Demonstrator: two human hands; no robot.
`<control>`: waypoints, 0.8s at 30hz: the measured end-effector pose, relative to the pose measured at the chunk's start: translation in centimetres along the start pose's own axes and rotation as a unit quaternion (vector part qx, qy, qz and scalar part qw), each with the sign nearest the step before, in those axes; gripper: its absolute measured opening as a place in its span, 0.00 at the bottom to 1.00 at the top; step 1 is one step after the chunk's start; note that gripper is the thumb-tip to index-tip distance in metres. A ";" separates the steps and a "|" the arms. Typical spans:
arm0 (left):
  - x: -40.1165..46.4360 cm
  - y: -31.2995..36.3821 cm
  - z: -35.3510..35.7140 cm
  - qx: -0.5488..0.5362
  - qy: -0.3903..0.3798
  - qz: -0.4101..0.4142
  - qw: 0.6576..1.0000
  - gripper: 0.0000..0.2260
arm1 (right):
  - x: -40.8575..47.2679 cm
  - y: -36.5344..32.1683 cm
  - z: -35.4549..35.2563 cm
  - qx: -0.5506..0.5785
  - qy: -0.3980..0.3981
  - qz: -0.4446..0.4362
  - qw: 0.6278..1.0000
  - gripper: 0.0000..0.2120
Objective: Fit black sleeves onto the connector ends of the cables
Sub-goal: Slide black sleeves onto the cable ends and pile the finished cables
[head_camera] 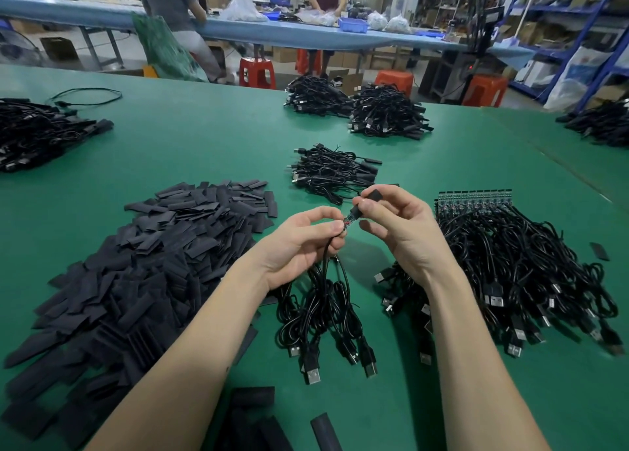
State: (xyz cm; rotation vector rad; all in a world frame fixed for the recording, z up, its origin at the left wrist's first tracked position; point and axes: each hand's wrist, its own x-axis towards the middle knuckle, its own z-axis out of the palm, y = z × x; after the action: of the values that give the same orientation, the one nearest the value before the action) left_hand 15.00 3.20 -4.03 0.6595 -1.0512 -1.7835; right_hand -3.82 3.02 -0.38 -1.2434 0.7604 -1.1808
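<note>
Head view | our left hand [303, 243] pinches the cable [325, 273] just behind its connector end [348, 222] | right hand [391, 222] pinches black sleeve [373, 194], part-way on | sleeve seems light, soft; grip its sides, near centre.

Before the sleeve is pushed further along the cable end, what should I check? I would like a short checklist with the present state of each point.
1. Left hand grips the cable just behind the bare end: ok.
2. Right hand pinches the sleeve: ok.
3. Sleeve started over the tip of the board: ok.
4. Board fully covered: not ok, part shows between the hands.
5. Sleeve mouth open and uncreased: cannot tell.
6. Spare sleeves within reach: ok.
</note>
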 end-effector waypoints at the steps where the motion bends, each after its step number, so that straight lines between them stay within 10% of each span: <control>1: 0.0 0.0 0.0 -0.002 0.001 0.000 1.000 0.07 | 0.1 0.3 0.2 -0.001 -0.002 0.006 1.000 0.07; 6: 0.3 0.2 0.0 0.009 0.036 0.021 0.999 0.08 | 0.4 0.7 0.5 0.032 -0.008 0.020 0.999 0.08; 15: 0.7 0.4 0.0 0.332 0.125 0.166 0.920 0.06 | 1.0 1.5 0.2 0.074 0.121 0.057 0.988 0.03; 24: 0.6 0.2 0.2 0.324 0.115 0.205 0.917 0.05 | 1.3 1.6 0.2 0.133 0.129 0.113 0.976 0.10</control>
State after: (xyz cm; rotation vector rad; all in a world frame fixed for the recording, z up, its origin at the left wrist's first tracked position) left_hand 14.64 2.72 -3.78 0.9337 -1.4973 -0.9542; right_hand -2.92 1.74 -1.69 -0.7692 0.8764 -1.2231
